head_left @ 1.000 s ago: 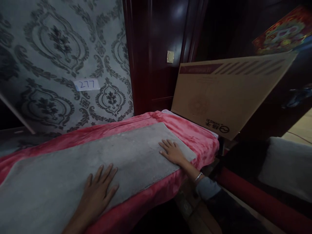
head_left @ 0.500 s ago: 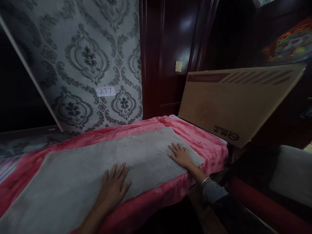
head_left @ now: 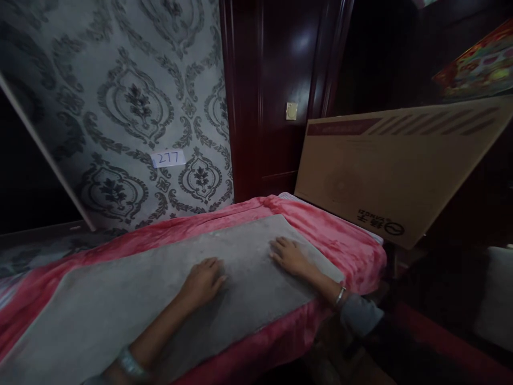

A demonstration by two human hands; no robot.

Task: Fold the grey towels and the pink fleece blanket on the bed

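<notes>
Resting palms-down, gripping nothing, with left hand (head_left: 203, 279) and right hand (head_left: 289, 255) on the grey mat (head_left: 100, 299) spread beneath them over a pink blanket (head_left: 340, 240); seemingly soft, limp, graspable along its near edge.

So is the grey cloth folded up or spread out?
Spread out: the grey cloth lies flat on the pink blanket, left hand and right hand resting on it.

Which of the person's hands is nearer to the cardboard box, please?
Right. The right hand lies on the grey mat, near the end below the cardboard box; the left hand rests on the same mat, farther from it.
</notes>
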